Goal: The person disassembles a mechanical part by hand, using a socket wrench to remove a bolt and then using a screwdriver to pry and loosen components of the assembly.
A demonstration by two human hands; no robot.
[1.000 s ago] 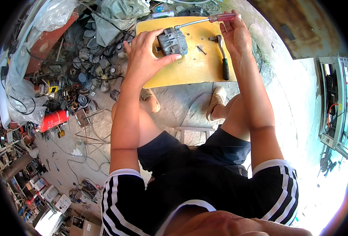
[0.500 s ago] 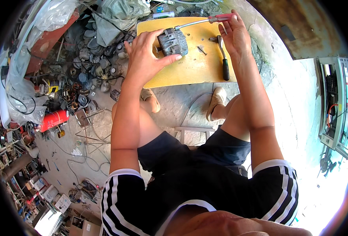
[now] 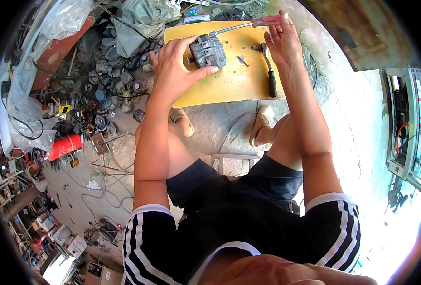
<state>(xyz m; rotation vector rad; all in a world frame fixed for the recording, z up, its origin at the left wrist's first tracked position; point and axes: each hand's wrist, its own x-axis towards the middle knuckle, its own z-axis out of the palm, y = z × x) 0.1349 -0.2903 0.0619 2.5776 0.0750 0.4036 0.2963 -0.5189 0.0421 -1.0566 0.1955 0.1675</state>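
Note:
On a yellow board [image 3: 234,85] lies a dirty grey metal motor-like part [image 3: 208,52], blocky with ribs. My left hand [image 3: 179,61] is wrapped around its left and near sides, thumb along the near edge. My right hand [image 3: 285,42] grips the red handle of a screwdriver [image 3: 239,26] between thumb and fingers. The screwdriver's tip meets the far upper edge of the part; exactly what it touches is too small to tell. A ratchet wrench [image 3: 270,71] with a dark green handle lies near my right forearm. Between it and the part is a loose bolt [image 3: 243,61].
Left of the board is a heap of motor parts [image 3: 110,80] with cables and plastic sheets. A red cylinder [image 3: 66,146] lies on the floor further left. A low stool [image 3: 234,156] shows between my legs. A rusty panel [image 3: 362,33] stands at far right.
Almost nothing differs. Both hands, the part and the screwdriver hold nearly the same places, with only a slight shift of the view.

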